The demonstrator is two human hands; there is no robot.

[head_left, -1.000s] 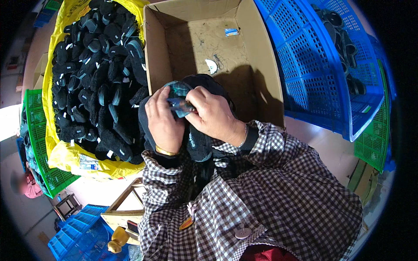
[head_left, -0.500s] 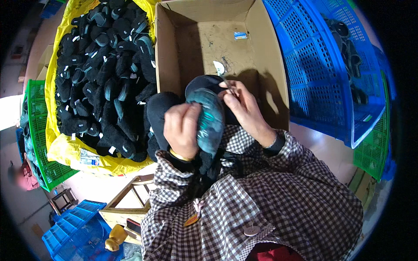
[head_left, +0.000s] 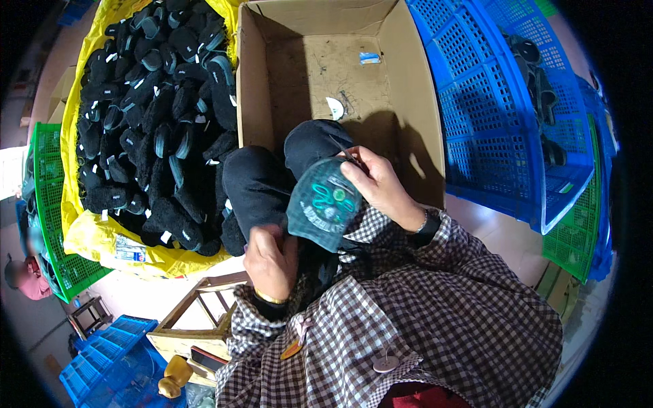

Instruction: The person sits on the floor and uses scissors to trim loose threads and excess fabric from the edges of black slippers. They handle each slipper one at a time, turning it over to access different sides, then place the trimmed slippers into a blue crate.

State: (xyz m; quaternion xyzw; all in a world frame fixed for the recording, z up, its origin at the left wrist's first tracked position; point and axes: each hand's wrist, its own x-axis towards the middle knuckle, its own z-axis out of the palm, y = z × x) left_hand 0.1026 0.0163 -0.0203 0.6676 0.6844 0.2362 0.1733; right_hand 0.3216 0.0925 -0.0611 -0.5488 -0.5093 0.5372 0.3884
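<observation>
A green plastic crate (head_left: pixel 46 204) stood at the far left, and beside it a yellow sack (head_left: pixel 88 231) lay open, heaped with black fuzzy slippers (head_left: pixel 153 129). Below that sat a wooden stool (head_left: pixel 197 316) and a blue crate (head_left: pixel 109 357). The left hand (head_left: pixel 271 258) was curled shut around the heel end of a black slipper (head_left: pixel 255 183), holding it over the person's lap at the near edge of the open cardboard box (head_left: pixel 320 61). Just to its right, the right hand (head_left: pixel 381 187) pinched the rim of a second slipper (head_left: pixel 323 204) between thumb and fingers, its teal patterned sole turned up. Blue latticed crates (head_left: pixel 496 122) stood at the right, holding a few dark slippers.
</observation>
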